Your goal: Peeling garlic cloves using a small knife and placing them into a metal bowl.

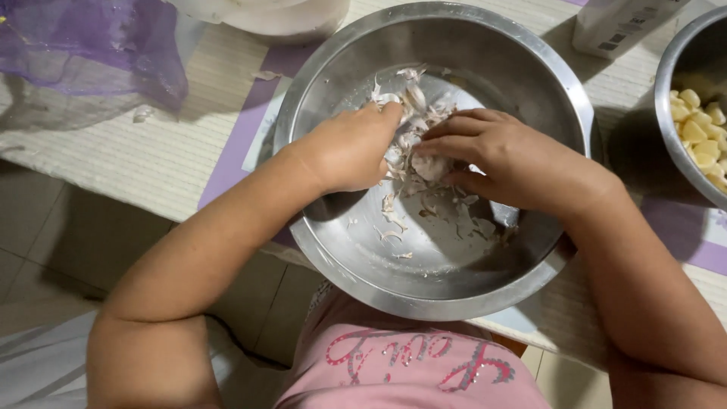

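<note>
**poster1:** Garlic (432, 165) was sitting in the middle of the big steel bowl (522, 68), which hung over the near edge of the counter (151, 159). Both hands were down in it. The left hand (356, 148) was curled, fingers pressed together around the left side of the garlic, thumb poking into the pile of skins (409, 95). The right hand (500, 159) came in from the other side, and its fingertips (432, 148) were pinching the same piece of garlic, so the two hands were pretty much touching over it.

**poster2:** Were the skins all in one heap?

**poster1:** Mostly. A heap sat right behind the hands toward the far side of the bowl, and looser flakes (394, 220) were scattered on the bowl's bottom toward the near rim. A stray bit of skin (265, 75) had landed on the counter, just left of the bowl.

**poster2:** Anything else around?

**poster1:** A second steel bowl (670, 113) sat at the right edge of the counter, cut off by the frame, with peeled cloves (700, 129) piled in it. A purple mesh bag (91, 45) was at the far left corner, well apart from the bowl. A white container (273, 15) stood just behind the big bowl and a white carton (617, 26) at the far right. The counter had a pale woven cover with purple stripes. The person wore a pink top (409, 363).
</note>
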